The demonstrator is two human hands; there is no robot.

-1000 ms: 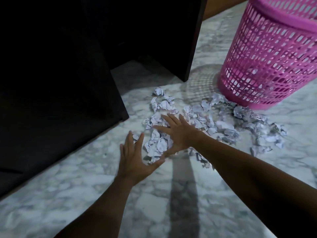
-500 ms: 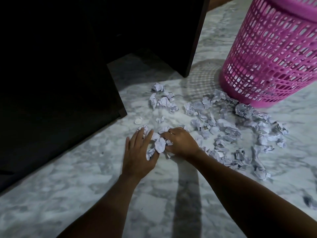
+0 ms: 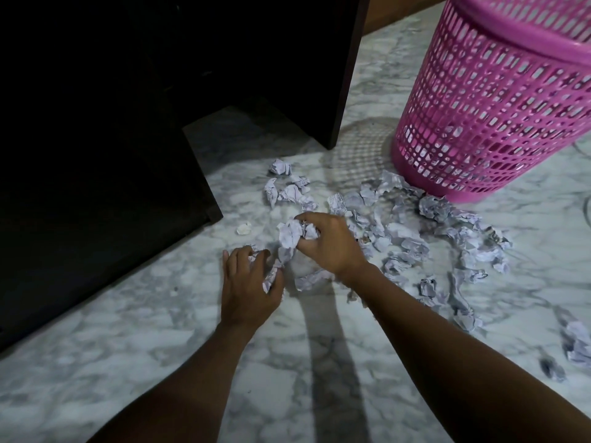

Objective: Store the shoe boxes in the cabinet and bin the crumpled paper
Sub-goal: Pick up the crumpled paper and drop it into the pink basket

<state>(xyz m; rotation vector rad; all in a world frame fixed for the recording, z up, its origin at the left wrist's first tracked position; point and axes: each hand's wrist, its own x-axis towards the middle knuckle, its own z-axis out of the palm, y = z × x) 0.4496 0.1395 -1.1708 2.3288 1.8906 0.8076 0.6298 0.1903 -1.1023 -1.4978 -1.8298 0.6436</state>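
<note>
step: binning paper, gathering | right hand [image 3: 329, 244] curls round paper wad [image 3: 289, 233], centre | left hand [image 3: 249, 282] pinches paper scrap [image 3: 271, 276] on marble floor [image 3: 128, 330], just nearer | crumpled paper [image 3: 406, 231] strewn right, up to pink mesh bin [image 3: 499, 100], far right | next, likely: lift both handfuls over bin rim, release

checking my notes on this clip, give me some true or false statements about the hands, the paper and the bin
1. The right hand grips a paper wad. True.
2. Loose paper balls lie by the base of the pink bin. True.
3. The pink bin lies on its side. False: it stands upright on the marble floor.
4. The left hand lies flat, clear of any paper. False: its fingers curl around paper scraps.
5. A dark cabinet stands left of the scattered paper. True.
</note>
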